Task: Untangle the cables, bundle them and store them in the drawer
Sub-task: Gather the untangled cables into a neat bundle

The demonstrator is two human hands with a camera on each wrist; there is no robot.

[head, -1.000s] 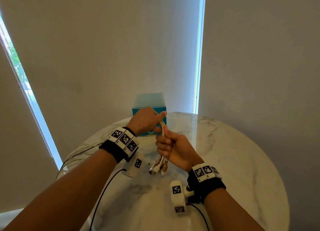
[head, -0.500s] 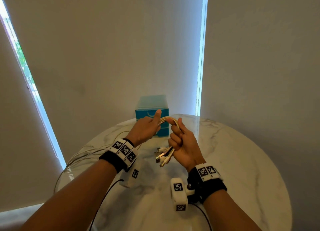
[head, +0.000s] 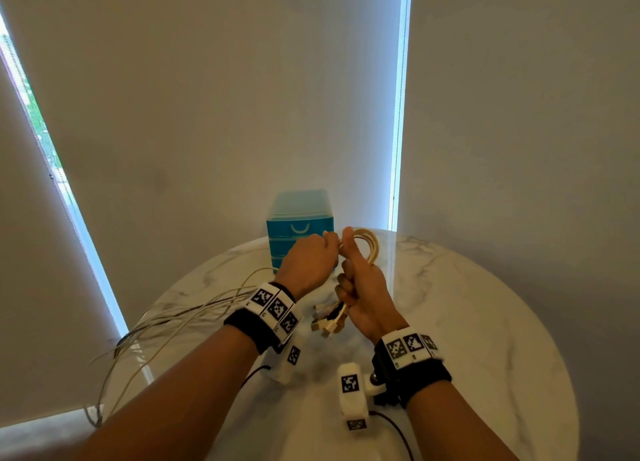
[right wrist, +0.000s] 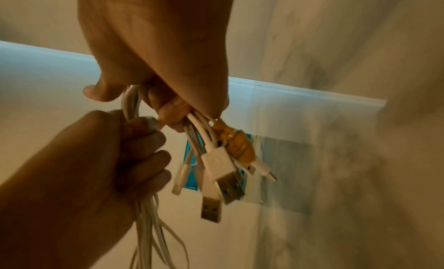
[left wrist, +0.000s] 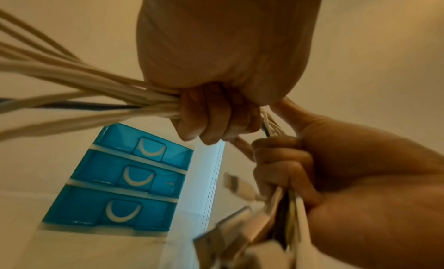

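Several pale cables arch in a loop over my right hand, which grips them in a fist; their plug ends hang below it, among them USB plugs and an orange-tipped one. My left hand grips the same cables just left of the loop, fingers curled round them. The long tails trail left off the table. A blue three-drawer box stands behind the hands, all drawers closed.
The round marble table carries the drawer box at its far edge against pale window blinds. Loose cable tails hang over the table's left edge toward the floor. Wrist cameras hang under both wrists.
Both hands have risen and moved away toward the drawer box. The cable loop over my right hand has grown wider and now arches to the right. More tail has been drawn in.
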